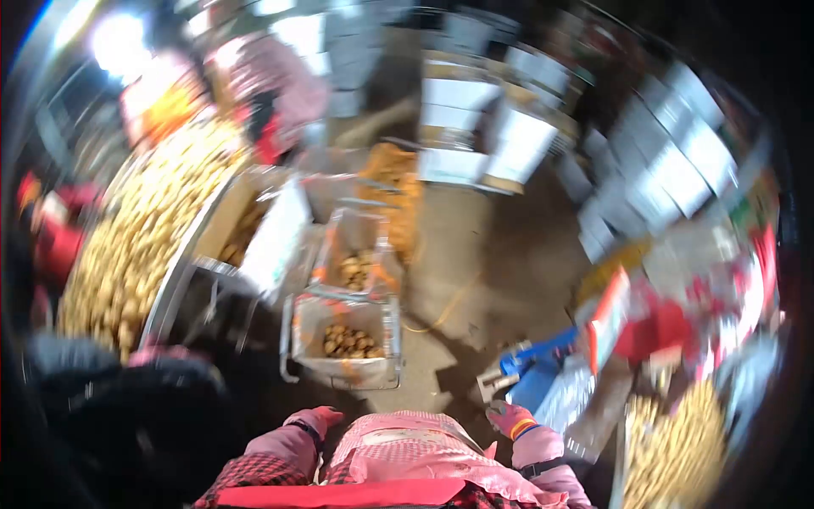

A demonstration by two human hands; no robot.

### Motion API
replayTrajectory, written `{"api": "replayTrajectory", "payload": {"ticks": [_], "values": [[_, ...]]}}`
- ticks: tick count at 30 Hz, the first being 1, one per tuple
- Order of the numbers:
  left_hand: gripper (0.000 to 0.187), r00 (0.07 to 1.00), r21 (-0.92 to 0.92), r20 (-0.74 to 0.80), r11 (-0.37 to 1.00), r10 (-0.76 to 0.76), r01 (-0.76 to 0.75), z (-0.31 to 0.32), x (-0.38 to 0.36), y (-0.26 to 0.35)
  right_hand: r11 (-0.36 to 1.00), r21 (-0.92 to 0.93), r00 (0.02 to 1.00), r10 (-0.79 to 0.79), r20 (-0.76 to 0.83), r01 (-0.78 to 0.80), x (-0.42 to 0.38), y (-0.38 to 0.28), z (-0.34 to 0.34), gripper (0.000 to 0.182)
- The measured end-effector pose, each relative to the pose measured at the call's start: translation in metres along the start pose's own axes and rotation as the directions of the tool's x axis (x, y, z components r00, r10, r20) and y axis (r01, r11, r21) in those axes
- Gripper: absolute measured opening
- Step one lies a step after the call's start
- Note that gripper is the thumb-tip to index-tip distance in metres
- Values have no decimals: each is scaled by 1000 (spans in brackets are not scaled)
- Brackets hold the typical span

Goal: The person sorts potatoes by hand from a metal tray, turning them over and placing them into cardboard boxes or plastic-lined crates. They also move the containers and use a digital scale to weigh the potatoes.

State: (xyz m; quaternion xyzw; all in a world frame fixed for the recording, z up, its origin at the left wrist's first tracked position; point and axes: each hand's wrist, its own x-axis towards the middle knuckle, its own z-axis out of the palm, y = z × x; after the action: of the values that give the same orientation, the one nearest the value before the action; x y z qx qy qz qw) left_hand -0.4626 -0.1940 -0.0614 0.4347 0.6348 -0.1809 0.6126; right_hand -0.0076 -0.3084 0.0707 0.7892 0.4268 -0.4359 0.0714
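My left hand [319, 416], in a pink-red glove, hangs beside the pink checked apron [409, 431]. Motion smears its fingers, and nothing shows in its grasp. On the other side, my right hand [510, 418] wears a pink glove with greyish fingertips and a striped cuff. Its fingers are loosely apart, with nothing visible between them, close to a small pale block-like object [494, 386]. Ahead of my left hand stands a lined crate [392, 349] in a metal frame, partly filled with brown potato-like pieces [352, 341]. A second lined crate [337, 233] stands behind it.
A long table [183, 265] piled with yellowish potato-like pieces runs along the left, with people in pink [284, 89] beside it. White boxes [454, 165] are stacked ahead and on the right. A blue object [543, 352] and plastic bags [570, 394] lie at the right.
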Motion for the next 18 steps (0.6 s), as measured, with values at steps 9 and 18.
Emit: {"api": "replayTrajectory", "payload": {"ticks": [9, 18], "values": [[67, 900, 927, 339, 69, 275, -370, 106, 114, 128, 679, 606, 849, 528, -11, -414, -186, 212, 224, 68], [50, 435, 342, 885, 401, 167, -850, 385, -57, 302, 368, 837, 711, 702, 36, -406, -236, 261, 326, 62]]}}
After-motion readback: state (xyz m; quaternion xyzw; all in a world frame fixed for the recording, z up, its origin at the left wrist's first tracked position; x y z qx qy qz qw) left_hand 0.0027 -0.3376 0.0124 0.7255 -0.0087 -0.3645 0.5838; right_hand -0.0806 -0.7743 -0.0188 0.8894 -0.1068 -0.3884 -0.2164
